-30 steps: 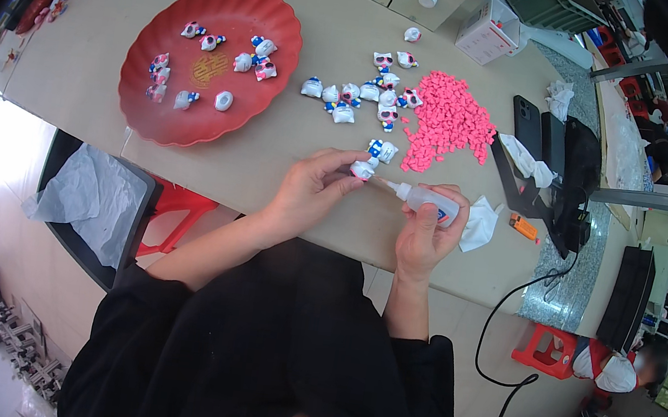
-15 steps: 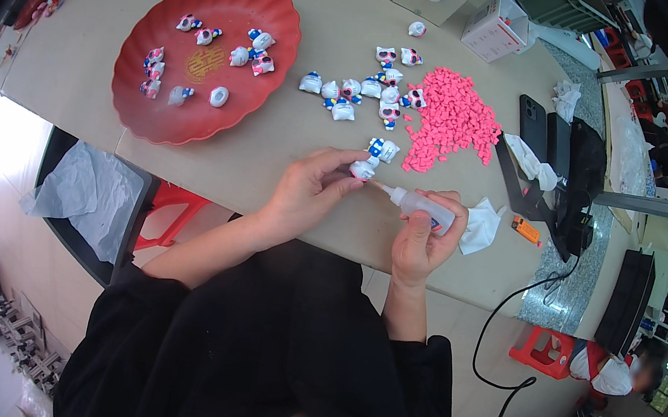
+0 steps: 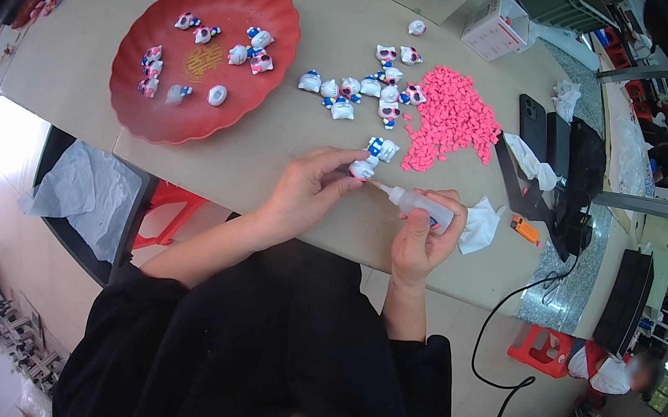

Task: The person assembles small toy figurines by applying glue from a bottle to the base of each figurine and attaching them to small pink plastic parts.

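Between thumb and fingers, my left hand (image 3: 313, 187) pinches a small white cat figurine (image 3: 363, 170) with a touch of pink at its lower edge. My right hand (image 3: 424, 241) is wrapped round a translucent glue bottle (image 3: 425, 209), tilted so its thin nozzle (image 3: 385, 188) reaches toward the figurine; whether the tip touches it I cannot tell. Just beyond lies another figurine (image 3: 381, 149) in blue and white. Farther off, several figurines (image 3: 344, 90) lie grouped on the table, beside a heap of small pink pieces (image 3: 453, 119).
At the left stands a red scalloped tray (image 3: 132, 110) with several figurines in it. To the right are a crumpled white tissue (image 3: 479, 226), an orange lighter (image 3: 525, 229), a dark phone (image 3: 532, 123) and a black cable (image 3: 497, 314). A white box (image 3: 497, 29) sits at the back.
Almost nothing differs. Both hands keep their grips and places, with the nozzle still at the held figurine; the view has shifted very slightly.
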`<state>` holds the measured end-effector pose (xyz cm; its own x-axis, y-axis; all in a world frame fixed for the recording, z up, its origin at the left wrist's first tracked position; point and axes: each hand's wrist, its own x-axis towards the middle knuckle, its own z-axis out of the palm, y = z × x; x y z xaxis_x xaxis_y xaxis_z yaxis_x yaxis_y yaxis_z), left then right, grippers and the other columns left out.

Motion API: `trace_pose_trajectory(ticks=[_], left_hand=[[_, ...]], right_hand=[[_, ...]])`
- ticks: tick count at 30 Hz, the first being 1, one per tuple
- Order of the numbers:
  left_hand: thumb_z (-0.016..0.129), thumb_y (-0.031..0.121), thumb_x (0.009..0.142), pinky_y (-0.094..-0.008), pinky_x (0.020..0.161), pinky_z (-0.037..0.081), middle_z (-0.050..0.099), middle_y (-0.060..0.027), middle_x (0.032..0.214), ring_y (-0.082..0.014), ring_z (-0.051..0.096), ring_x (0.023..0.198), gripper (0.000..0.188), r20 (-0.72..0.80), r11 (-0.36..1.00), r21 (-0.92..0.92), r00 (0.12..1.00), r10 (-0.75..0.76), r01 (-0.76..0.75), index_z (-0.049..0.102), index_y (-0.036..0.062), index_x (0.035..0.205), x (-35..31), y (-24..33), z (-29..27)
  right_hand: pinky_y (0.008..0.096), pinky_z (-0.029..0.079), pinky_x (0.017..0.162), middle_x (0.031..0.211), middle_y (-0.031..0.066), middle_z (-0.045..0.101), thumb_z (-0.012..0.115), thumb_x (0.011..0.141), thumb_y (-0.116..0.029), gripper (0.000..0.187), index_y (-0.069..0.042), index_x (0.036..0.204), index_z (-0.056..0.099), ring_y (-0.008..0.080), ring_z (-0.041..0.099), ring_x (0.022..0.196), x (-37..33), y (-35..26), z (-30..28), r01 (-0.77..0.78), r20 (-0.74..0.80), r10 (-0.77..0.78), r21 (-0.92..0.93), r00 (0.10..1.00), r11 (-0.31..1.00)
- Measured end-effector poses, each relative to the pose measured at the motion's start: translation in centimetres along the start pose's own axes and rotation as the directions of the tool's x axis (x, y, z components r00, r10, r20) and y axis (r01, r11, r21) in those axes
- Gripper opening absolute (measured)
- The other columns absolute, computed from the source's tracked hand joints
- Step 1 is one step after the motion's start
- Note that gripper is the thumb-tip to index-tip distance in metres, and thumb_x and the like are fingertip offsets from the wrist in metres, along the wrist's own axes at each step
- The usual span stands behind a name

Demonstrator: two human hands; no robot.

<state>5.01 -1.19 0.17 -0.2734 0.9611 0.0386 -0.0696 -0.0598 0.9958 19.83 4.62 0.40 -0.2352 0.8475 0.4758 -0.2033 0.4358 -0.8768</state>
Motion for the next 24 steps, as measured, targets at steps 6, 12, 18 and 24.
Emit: trace_pose_trajectory(ticks=[6,12,18,24], left_hand=[[0.055,-0.003,0.078,-0.0239,0.077,0.049,0.052,-0.0095,0.095,-0.0143,0.056,0.086,0.032,0.0,1.0,0.008,1.0,-0.005,0.005,0.052,0.0012,0.11,-0.01,0.14,-0.02],[0.056,-0.002,0.078,-0.0237,0.076,0.049,0.052,-0.0094,0.095,-0.0142,0.056,0.086,0.031,0.0,1.0,0.019,1.0,0.006,-0.006,0.052,0.0013,0.109,0.03,-0.07,0.0],[0.056,-0.002,0.078,-0.024,0.077,0.049,0.052,-0.0094,0.094,-0.0143,0.057,0.086,0.032,-0.011,1.0,0.01,1.0,0.004,-0.004,0.052,0.0015,0.109,0.06,0.03,0.07],[0.053,-0.004,0.079,-0.0242,0.078,0.047,0.051,-0.008,0.094,-0.0141,0.056,0.089,0.031,-0.002,1.0,0.009,1.0,-0.013,0.013,0.052,0.0011,0.11,-0.01,0.27,-0.02]], right_hand=[[0.0204,0.038,0.053,0.083,0.009,0.044,0.057,0.081,-0.018,0.027,-0.001,0.096,0.043,0.0124,0.047,0.064,0.09,-0.01,-0.02,0.004,0.012,-0.004,-0.023,1.0,1.0],[0.0205,0.039,0.053,0.084,0.0092,0.044,0.057,0.081,-0.018,0.026,-0.001,0.096,0.043,0.0129,0.048,0.065,0.21,0.15,-0.05,0.012,0.011,-0.012,-0.033,1.0,0.999],[0.0205,0.039,0.053,0.084,0.0091,0.044,0.057,0.081,-0.018,0.027,-0.002,0.096,0.043,0.0124,0.047,0.064,0.07,0.11,-0.18,0.008,0.024,-0.007,-0.034,1.0,0.999],[0.0202,0.038,0.055,0.084,0.0088,0.044,0.057,0.081,-0.018,0.027,-0.002,0.096,0.043,0.0116,0.046,0.062,0.07,0.15,-0.08,0.018,0.026,-0.017,-0.059,1.0,0.998]])
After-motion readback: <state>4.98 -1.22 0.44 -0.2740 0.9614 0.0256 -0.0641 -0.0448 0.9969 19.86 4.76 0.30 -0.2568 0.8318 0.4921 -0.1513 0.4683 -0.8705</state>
